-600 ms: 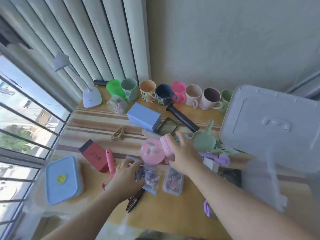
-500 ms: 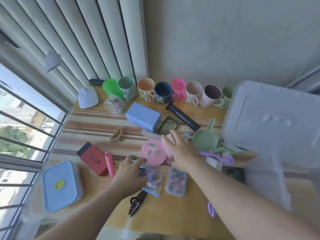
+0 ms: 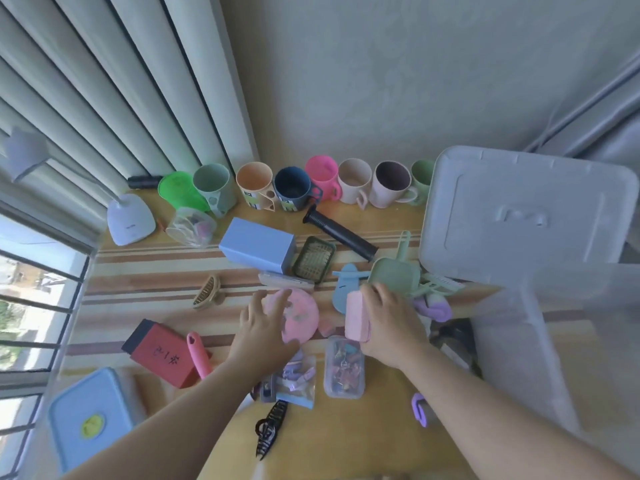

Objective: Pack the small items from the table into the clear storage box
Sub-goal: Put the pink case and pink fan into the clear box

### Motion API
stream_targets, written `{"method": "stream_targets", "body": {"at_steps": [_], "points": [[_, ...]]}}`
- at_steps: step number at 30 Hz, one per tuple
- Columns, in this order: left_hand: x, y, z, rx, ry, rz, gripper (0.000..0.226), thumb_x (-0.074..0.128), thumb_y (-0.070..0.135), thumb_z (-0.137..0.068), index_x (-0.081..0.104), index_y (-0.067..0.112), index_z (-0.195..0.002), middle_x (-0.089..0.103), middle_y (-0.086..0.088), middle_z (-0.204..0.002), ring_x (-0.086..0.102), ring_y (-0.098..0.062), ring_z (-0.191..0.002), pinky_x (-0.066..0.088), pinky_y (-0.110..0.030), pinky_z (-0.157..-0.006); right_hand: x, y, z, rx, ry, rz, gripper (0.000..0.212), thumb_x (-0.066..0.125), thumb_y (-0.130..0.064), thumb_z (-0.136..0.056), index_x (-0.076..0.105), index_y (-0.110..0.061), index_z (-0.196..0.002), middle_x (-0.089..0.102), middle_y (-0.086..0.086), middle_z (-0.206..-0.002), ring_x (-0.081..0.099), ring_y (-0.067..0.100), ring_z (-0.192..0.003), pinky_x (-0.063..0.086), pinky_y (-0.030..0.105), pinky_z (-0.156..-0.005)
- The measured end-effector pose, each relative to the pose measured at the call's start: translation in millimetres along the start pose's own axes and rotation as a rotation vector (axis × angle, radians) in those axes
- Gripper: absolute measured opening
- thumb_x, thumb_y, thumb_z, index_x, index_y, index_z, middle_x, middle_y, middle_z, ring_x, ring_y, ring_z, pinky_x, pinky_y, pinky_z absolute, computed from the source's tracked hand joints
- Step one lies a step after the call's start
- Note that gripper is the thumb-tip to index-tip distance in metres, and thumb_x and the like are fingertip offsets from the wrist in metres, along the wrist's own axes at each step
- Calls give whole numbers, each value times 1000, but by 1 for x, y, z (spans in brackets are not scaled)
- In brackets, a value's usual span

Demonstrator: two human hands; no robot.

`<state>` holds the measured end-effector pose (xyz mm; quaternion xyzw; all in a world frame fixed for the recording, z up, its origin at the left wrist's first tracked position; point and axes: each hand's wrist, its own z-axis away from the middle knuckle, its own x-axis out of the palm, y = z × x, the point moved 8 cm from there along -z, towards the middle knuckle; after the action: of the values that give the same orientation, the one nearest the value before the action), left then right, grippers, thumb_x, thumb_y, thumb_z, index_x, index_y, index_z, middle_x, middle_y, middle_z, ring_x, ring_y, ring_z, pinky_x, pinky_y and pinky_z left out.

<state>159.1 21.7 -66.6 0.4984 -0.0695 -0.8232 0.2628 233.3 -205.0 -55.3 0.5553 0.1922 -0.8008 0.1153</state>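
Two hands work at the middle of the table (image 3: 346, 445). Our left hand (image 3: 263, 337) lies with its fingers spread and fairly straight over the round pink disc (image 3: 301, 318), touching its near-left edge. Our right hand (image 3: 391, 327) has its fingers curled round a pale pink block (image 3: 356, 317), which stands on end just at three o'clock of the disc.

Toward six o'clock of the disc lie a clear packet of pastel clips (image 3: 294, 379) and, beside it, a small clear case of coloured binder clips (image 3: 344, 367). A black claw hair clip (image 3: 270, 427) lies farther out at six o'clock. At nine o'clock of the disc sit a pink handle (image 3: 199, 355) and a red box (image 3: 162, 355).

At three o'clock of our right hand stands the clear storage box (image 3: 554, 341), blurred, with its pale grey lid (image 3: 526, 216) propped up behind it at twelve o'clock. A row of mugs (image 3: 294, 187) lines the wall at twelve o'clock of the table.
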Motion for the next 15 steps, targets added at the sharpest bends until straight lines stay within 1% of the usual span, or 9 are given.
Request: {"method": "stream_targets", "body": {"at_steps": [2, 4, 6, 8, 10, 12, 15], "points": [[5, 4, -12, -4, -25, -19, 100, 69, 46, -76, 6, 46, -153, 5, -7, -156, 21, -44, -143, 32, -51, -114, -1, 8, 15, 32, 75, -163, 94, 92, -44, -62, 36, -25, -135, 44, -4, -129, 55, 25, -108, 55, 43, -72], [12, 7, -23, -10, -68, -65, 107, 72, 53, -74, 0, 48, -153, 4, -7, -157, 27, -46, -141, 37, -52, -110, -4, 14, 30, 36, 160, -319, 94, 92, -39, -62, 38, -26, -138, 47, -5, -130, 55, 23, -113, 55, 42, -78], [20, 10, -32, -18, -106, -107, 115, 74, 56, -71, -6, 48, -153, 2, -8, -157, 33, -48, -136, 42, -52, -106, -8, 20, 45, 67, 209, -469, 94, 92, -36, -60, 40, -28, -138, 50, -8, -129, 54, 20, -115, 54, 40, -83], [23, 13, -39, -15, -103, -137, 121, 77, 57, -69, -8, 47, -154, 3, -11, -156, 38, -50, -132, 44, -50, -103, -10, 26, 56, 110, 230, -587, 95, 94, -40, -57, 42, -32, -136, 53, -14, -127, 54, 14, -117, 55, 40, -85], [24, 15, -45, -2, -73, -162, 124, 79, 60, -66, -6, 45, -155, 6, -13, -155, 41, -50, -129, 44, -49, -102, -12, 31, 67, 144, 234, -676, 97, 96, -44, -54, 43, -37, -136, 53, -19, -129, 53, 11, -121, 56, 41, -89], [23, 14, -45, 24, -61, -162, 125, 80, 61, -62, -3, 45, -154, 10, -12, -153, 43, -49, -128, 46, -50, -101, -18, 33, 77, 151, 248, -739, 99, 97, -47, -53, 43, -41, -136, 53, -20, -132, 52, 10, -125, 55, 42, -93], [16, 11, -37, 59, -51, -96, 119, 83, 56, -58, 10, 47, -152, 20, -10, -151, 47, -46, -125, 51, -52, -96, -33, 34, 92, 169, 239, -791, 99, 98, -49, -54, 44, -41, -137, 53, -21, -134, 54, 7, -124, 55, 39, -95]]}}
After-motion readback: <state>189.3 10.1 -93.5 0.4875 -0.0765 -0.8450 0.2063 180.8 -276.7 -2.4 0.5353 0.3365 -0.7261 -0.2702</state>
